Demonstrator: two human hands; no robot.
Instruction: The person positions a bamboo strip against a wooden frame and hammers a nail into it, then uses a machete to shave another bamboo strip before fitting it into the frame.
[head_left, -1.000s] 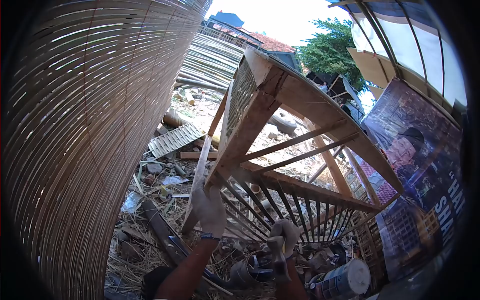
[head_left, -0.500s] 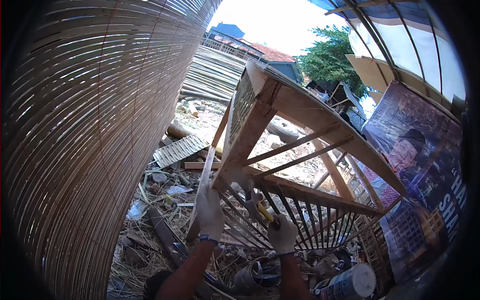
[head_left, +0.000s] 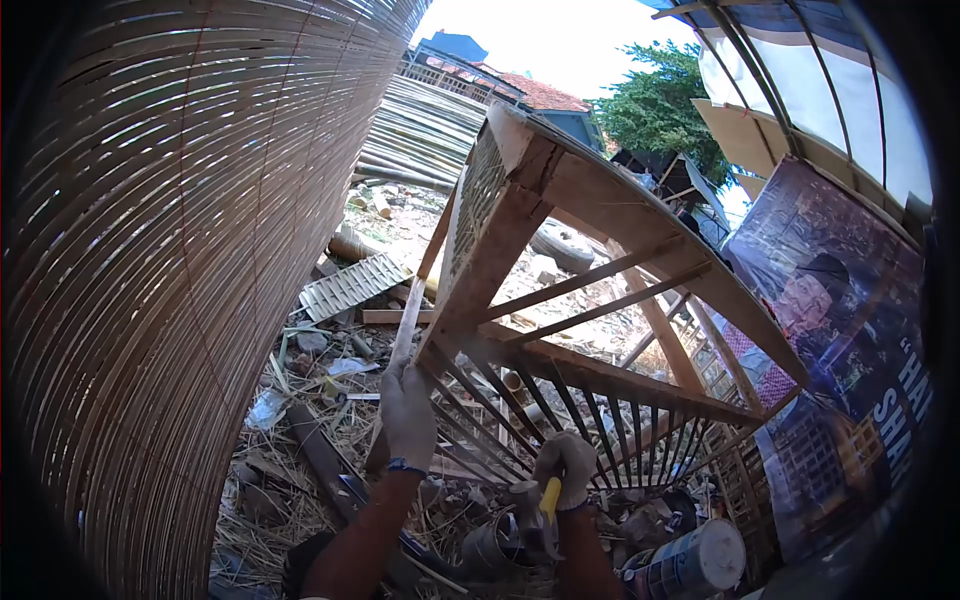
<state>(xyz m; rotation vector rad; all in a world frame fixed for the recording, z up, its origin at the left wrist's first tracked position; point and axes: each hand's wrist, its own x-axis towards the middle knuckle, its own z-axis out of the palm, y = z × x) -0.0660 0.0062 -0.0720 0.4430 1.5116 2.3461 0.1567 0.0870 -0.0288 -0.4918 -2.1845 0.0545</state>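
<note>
A wooden frame (head_left: 590, 370) with a row of thin slats stands tilted before me. My left hand (head_left: 409, 418), in a pale glove, is closed around a narrow upright at the frame's near left corner. In my gloved right hand (head_left: 566, 466) is a hammer (head_left: 550, 498) with a yellow grip. Its metal head hangs low, just below the slats and apart from the frame. The fingertips of my left hand are partly hidden behind the wood.
On the left hangs a large bamboo blind (head_left: 170, 290). A paint bucket (head_left: 715, 557) lies on its side at the lower right, below a printed banner (head_left: 830, 300). Bamboo scraps and rubble cover the ground, with a tyre (head_left: 563, 247) behind the frame.
The hammer has swung down and back toward me, away from the frame's corner joint. My left hand keeps its hold on the upright, and the view has shifted slightly.
</note>
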